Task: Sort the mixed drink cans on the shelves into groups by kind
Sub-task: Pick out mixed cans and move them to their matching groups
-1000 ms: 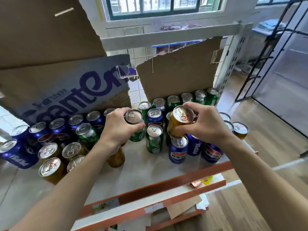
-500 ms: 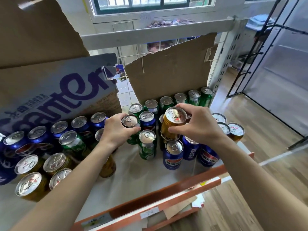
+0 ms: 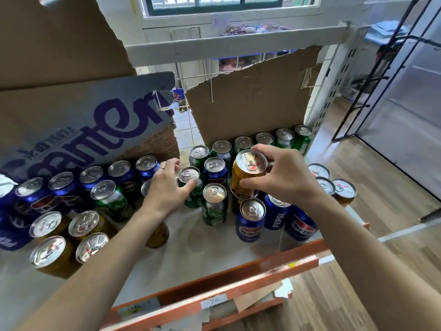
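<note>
Blue, green and gold cans stand mixed on a white shelf (image 3: 195,249). My right hand (image 3: 284,177) grips a gold can (image 3: 245,175), held tilted just above the other cans at the middle. My left hand (image 3: 167,187) grips a green can (image 3: 191,185) that stands on the shelf. In front stand another green can (image 3: 213,204) and a blue Pepsi can (image 3: 251,220). A row of green cans (image 3: 265,142) lines the back right. Blue cans (image 3: 93,177) and gold cans (image 3: 52,254) cluster at the left.
A printed cardboard box (image 3: 78,127) and a torn cardboard sheet (image 3: 250,103) stand behind the cans. The shelf has an orange front rail (image 3: 214,283). Gold cans (image 3: 343,189) sit at the right end. Wooden floor (image 3: 393,271) lies to the right.
The view has shifted a little. My right hand keeps the gold can raised, slightly more tilted. My left hand stays on the green can, thumb now at its side.
</note>
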### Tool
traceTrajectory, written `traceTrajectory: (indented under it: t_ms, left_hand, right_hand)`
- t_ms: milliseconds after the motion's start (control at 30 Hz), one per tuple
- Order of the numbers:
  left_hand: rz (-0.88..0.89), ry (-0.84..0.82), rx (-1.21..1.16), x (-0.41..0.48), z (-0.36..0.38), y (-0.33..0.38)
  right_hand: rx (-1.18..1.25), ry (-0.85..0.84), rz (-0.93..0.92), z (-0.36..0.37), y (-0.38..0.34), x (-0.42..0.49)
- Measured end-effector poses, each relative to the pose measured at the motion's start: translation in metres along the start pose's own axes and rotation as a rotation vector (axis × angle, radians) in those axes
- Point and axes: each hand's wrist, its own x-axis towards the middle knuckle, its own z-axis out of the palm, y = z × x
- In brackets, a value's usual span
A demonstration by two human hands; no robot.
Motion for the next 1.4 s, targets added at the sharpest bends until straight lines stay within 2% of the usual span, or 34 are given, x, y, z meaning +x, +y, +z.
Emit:
traceTrajectory:
  t_ms: [233, 400, 733, 1100, 1400]
  left_hand:
    - [0.108, 0.121, 0.210, -0.046, -0.041, 0.001]
    - [-0.010, 0.143, 0.310, -0.098, -0.081, -0.022]
    - [-0.228, 0.294, 0.278, -0.211, -0.171, -0.107]
    - [-0.301, 0.278, 0.441, -0.337, -0.272, -0.240]
    - [-0.305, 0.243, 0.500, -0.366, -0.322, -0.316]
  right_hand:
    - [0.043, -0.058, -0.067, 0.011, -0.024, 0.000]
    - [0.069, -0.166, -0.150, 0.041, -0.060, -0.003]
    - [0.114, -0.343, -0.296, 0.141, -0.172, -0.040]
    - [0.148, -0.499, -0.324, 0.288, -0.307, -0.109]
    - [0.115, -0.519, -0.291, 0.380, -0.369, -0.131]
